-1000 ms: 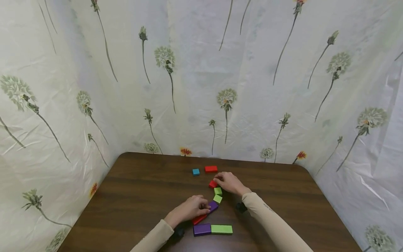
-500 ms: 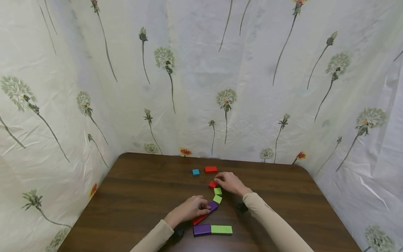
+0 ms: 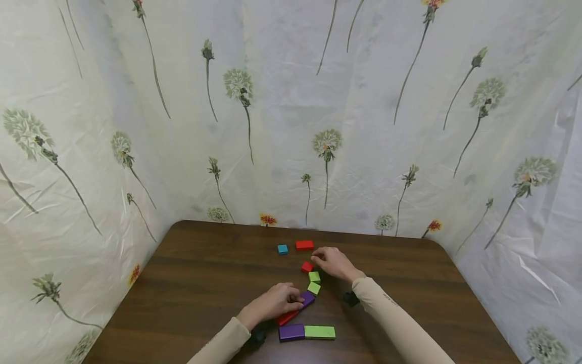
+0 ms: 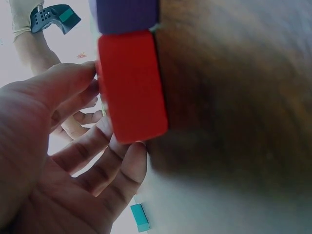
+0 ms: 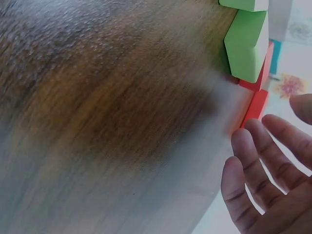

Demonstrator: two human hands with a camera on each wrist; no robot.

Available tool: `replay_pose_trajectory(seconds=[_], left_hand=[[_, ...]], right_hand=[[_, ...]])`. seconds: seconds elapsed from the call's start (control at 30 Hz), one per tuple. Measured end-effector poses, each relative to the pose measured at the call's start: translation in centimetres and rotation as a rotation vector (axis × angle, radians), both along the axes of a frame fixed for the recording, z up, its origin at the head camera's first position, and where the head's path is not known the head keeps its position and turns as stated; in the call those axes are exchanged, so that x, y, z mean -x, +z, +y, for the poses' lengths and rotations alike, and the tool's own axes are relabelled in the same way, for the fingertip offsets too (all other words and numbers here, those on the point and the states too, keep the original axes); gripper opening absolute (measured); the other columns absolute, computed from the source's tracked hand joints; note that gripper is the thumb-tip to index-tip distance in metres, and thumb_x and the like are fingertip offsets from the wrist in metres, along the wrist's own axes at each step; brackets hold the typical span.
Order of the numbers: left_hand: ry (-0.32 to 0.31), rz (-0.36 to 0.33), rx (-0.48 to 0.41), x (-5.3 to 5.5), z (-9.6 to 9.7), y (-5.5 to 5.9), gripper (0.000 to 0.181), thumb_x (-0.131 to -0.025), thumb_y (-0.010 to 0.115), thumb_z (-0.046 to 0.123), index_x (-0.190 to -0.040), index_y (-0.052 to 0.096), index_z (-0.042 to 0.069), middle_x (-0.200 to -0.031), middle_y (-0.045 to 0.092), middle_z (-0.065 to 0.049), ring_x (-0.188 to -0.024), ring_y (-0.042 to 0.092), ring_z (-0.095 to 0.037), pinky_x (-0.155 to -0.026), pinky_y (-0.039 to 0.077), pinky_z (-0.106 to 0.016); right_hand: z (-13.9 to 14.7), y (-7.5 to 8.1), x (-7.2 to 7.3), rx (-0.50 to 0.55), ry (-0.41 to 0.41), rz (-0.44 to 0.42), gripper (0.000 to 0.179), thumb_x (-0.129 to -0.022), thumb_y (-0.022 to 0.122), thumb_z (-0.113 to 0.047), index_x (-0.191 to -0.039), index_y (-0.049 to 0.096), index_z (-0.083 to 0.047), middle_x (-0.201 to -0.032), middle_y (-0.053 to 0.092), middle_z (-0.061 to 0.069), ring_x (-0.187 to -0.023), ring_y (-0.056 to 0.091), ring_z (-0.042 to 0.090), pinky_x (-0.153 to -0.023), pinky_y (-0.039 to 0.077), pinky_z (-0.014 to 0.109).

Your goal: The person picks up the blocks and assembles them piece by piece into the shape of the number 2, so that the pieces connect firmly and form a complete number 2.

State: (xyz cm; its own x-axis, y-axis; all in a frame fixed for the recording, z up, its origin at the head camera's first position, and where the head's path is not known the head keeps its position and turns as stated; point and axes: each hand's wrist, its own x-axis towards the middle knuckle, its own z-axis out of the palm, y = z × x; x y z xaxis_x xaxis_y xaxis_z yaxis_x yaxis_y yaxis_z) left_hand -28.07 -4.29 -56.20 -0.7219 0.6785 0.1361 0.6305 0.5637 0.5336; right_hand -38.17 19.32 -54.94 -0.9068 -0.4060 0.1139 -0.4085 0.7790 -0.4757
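Observation:
My left hand is over the near part of a curved row of blocks, fingers loosely curled. In the left wrist view its fingertips are right at the edge and end of a red block, which abuts a purple block. Farther along the row come two light green blocks and a small red block, set at angles to each other. My right hand is just right of that small red block, holding nothing; its fingers are slightly bent and apart in the right wrist view.
Nearer me, a purple block and a long light green block lie end to end. Toward the back are a blue block and another red block. Behind the dark wooden table hangs a flowered curtain.
My right hand has drawn slightly to the right, its fingertips coming away from the small red block. My left hand and the other blocks stay as they were.

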Motion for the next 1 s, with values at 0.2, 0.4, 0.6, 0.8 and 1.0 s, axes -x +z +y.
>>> replay_pose_trajectory(seconds=[0.2,0.4,0.6,0.8,1.0], left_hand=[[0.002,-0.017,0.008,0.0,0.0,0.2,0.011,-0.092,0.066,0.027,-0.096,0.073,0.020,-0.090,0.061,0.012,-0.076,0.051,0.001,-0.068,0.043,-0.015],[-0.002,-0.024,0.020,0.1,0.2,0.5,0.010,-0.092,0.067,0.027,-0.095,0.073,0.020,-0.089,0.061,0.011,-0.076,0.052,0.001,-0.069,0.044,-0.016],[0.000,-0.023,0.020,0.1,0.1,0.4,0.011,-0.092,0.067,0.028,-0.095,0.073,0.020,-0.089,0.061,0.011,-0.076,0.051,0.000,-0.068,0.043,-0.015],[-0.015,-0.007,0.005,0.1,0.2,0.2,0.009,-0.091,0.067,0.027,-0.092,0.072,0.020,-0.088,0.060,0.011,-0.075,0.050,0.002,-0.068,0.043,-0.015],[-0.019,0.003,0.005,0.2,0.1,0.3,0.007,-0.091,0.067,0.027,-0.091,0.071,0.021,-0.088,0.061,0.012,-0.077,0.051,0.002,-0.069,0.043,-0.015]], right_hand=[[0.2,-0.2,0.0,0.004,-0.028,0.004,0.020,-0.094,0.063,-0.032,-0.106,0.071,-0.018,-0.104,0.070,-0.003,-0.096,0.065,0.014,-0.086,0.052,0.040],[0.5,-0.2,0.1,-0.001,-0.044,0.004,0.019,-0.094,0.063,-0.032,-0.106,0.071,-0.020,-0.103,0.070,-0.004,-0.094,0.065,0.012,-0.084,0.052,0.038],[0.5,0.2,0.4,0.006,-0.057,0.010,0.019,-0.093,0.065,-0.030,-0.105,0.072,-0.018,-0.098,0.070,-0.005,-0.089,0.064,0.011,-0.082,0.052,0.037],[0.5,0.7,0.8,0.009,-0.056,0.029,0.017,-0.092,0.067,-0.027,-0.103,0.072,-0.016,-0.097,0.069,-0.005,-0.088,0.064,0.011,-0.081,0.052,0.037],[0.2,1.5,0.5,0.002,-0.014,0.055,0.020,-0.092,0.066,-0.024,-0.108,0.071,-0.013,-0.100,0.068,-0.003,-0.089,0.064,0.012,-0.079,0.053,0.037]])
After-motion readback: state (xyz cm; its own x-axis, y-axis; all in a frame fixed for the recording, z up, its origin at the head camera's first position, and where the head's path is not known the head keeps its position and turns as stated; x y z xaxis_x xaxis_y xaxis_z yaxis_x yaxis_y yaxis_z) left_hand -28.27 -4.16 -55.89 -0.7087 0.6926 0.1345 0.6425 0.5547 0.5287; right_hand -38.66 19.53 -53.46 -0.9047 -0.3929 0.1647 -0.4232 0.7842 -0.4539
